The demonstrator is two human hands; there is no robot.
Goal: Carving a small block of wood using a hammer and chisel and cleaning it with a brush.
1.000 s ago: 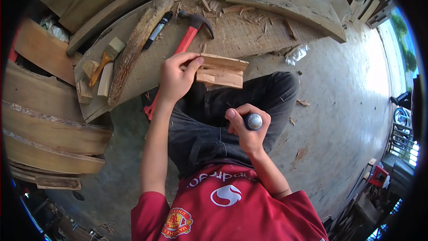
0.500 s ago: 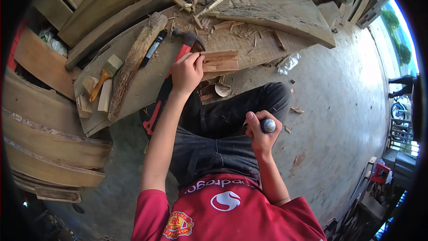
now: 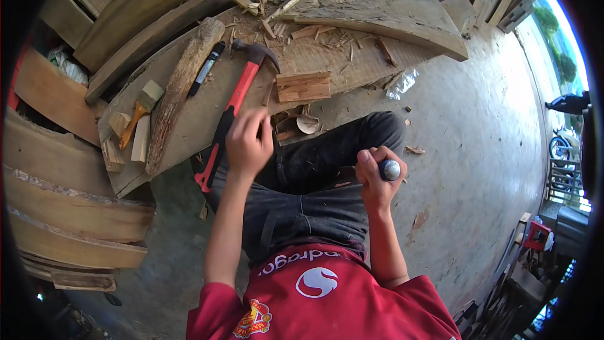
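Note:
My left hand [image 3: 250,141], fingers loosely bent and apart, hovers below a short split wood block [image 3: 303,87] lying on the rough plank bench [image 3: 387,56], beside a red-and-black claw hammer [image 3: 241,85]. My right hand [image 3: 375,179] grips a dark blue handled tool [image 3: 389,170] with a round metal cap, over my right leg; its far end is hidden. A bark-edged stick [image 3: 180,97], a dark marker-like cylinder [image 3: 207,68] and a paintbrush [image 3: 139,111] lie left of the hammer.
Curved boards [image 3: 75,214] are stacked at left and behind the bench. A small pale wooden round piece [image 3: 307,124] lies under its edge. Crumpled clear plastic [image 3: 401,84] and wood chips lie on the concrete floor [image 3: 453,151]. A bicycle [image 3: 559,148] stands at far right.
My left hand has let go of the wood block, now lying on the bench, and moved down toward me. My right hand with the tool has shifted right.

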